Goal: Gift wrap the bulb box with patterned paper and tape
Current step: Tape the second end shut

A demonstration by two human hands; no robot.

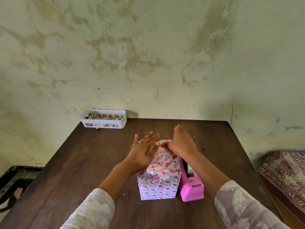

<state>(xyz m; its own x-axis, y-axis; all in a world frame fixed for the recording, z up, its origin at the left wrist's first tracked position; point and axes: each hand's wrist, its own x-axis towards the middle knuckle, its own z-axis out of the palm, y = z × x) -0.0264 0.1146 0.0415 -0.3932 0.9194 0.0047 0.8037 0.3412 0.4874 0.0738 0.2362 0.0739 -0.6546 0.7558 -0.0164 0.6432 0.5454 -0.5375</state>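
1 wrapped box (159, 179), 2 hands, 1 dispenser (191, 187)

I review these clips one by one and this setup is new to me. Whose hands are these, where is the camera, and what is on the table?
There is no machine: a person wears one camera on the head, looking down at their own hands. The left hand lies flat with straight fingers against the wrapped box, which is covered in patterned paper. The right hand pinches the paper at the far top edge. A pink tape dispenser stands beside the box, and a white basket sits at the far edge of the brown table.
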